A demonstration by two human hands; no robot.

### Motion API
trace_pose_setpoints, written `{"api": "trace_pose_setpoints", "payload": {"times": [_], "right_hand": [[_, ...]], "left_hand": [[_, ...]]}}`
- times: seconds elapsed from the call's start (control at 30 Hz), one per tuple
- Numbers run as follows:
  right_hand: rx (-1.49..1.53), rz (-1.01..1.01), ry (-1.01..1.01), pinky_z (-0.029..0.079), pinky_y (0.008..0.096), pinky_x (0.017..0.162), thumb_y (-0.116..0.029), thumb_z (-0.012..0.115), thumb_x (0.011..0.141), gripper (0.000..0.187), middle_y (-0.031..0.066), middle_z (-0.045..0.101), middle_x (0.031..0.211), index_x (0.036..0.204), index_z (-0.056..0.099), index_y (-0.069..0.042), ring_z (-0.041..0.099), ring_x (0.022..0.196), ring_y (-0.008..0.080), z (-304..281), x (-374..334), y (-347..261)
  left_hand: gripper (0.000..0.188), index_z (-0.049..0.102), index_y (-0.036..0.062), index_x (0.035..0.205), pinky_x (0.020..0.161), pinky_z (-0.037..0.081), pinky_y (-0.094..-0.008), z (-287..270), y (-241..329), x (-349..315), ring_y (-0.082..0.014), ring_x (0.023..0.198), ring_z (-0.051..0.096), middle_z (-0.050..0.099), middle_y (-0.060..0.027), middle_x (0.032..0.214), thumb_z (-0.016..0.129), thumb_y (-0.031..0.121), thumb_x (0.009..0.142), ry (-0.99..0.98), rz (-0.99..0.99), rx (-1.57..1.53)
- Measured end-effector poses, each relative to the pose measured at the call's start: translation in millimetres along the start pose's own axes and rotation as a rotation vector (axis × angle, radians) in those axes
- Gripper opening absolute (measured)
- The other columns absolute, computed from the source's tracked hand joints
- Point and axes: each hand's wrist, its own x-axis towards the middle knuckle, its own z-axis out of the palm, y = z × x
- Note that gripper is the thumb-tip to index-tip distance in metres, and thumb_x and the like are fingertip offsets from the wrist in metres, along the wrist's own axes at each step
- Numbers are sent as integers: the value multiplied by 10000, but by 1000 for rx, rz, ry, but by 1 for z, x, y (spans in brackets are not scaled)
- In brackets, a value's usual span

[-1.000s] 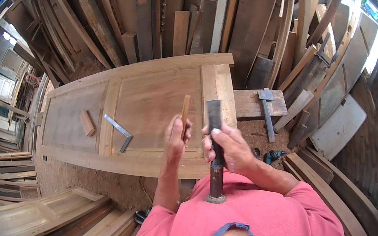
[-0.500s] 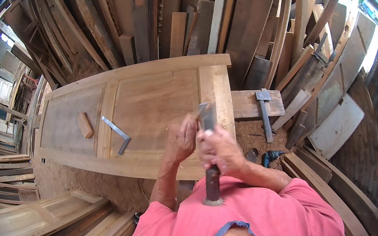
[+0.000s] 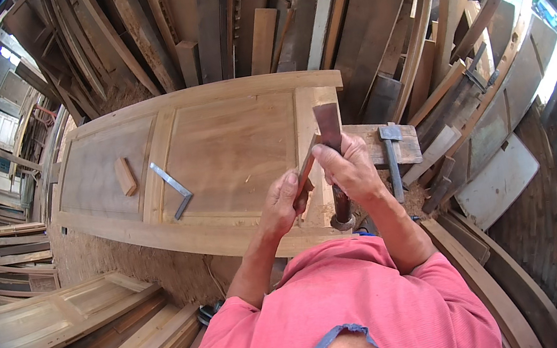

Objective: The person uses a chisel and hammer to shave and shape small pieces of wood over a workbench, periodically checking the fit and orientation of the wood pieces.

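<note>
A wide-bladed chisel point(image 3: 329, 124) with a dark handle is gripped in my right hand point(image 3: 354, 169), its blade pointing away from me. My left hand point(image 3: 281, 203) is closed around a small reddish-brown wood strip point(image 3: 306, 165), held upright and tilted. The thumb of my right hand reaches the strip's upper end. Both hands are over the right end of a panelled wooden door point(image 3: 233, 150). On the door lie a metal try square point(image 3: 174, 190) and a small wooden block point(image 3: 125, 176).
A hammer point(image 3: 393, 159) rests on a low wooden board point(image 3: 368, 135) right of the door. Boards point(image 3: 261, 42) lean upright along the far side. Another panelled door point(image 3: 65, 318) and stacked planks point(image 3: 153, 345) lie at lower left. A pale panel point(image 3: 498, 182) leans at right.
Both hands have moved away from my chest and to the right. The chisel's handle end has left my shirt, and the wood strip now shows clearly between the hands.
</note>
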Motion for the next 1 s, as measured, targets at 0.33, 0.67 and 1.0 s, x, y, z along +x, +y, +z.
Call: {"api": "trace_pose_setpoints", "payload": {"times": [0.33, 0.67, 1.0], "right_hand": [[705, 53, 30, 497, 254, 527, -177, 399, 1047, 208, 77, 629, 850, 1196, 462, -46, 575, 597, 111, 17, -7, 19], [893, 391, -235, 489, 300, 539, -199, 463, 1029, 202, 24, 555, 793, 1146, 520, -45, 518, 564, 104, 51, -25, 2], [754, 419, -237, 428, 265, 485, -203, 429, 1042, 161, -14, 426, 689, 1082, 505, -67, 391, 494, 81, 60, -45, -11]], "left_hand": [[458, 561, 64, 943, 414, 269, -224, -5, -3, 34, -42, 452, 366, 463, 42, 587, 375, 469, 1050, 35, 70, -152], [343, 567, 112, 924, 475, 334, -199, -12, 32, 50, -21, 565, 430, 493, 64, 690, 433, 399, 1053, 186, 209, 84], [280, 567, 41, 905, 521, 380, -271, -16, 41, 32, -72, 600, 468, 509, 4, 659, 453, 249, 1054, 220, 539, 499]]}}
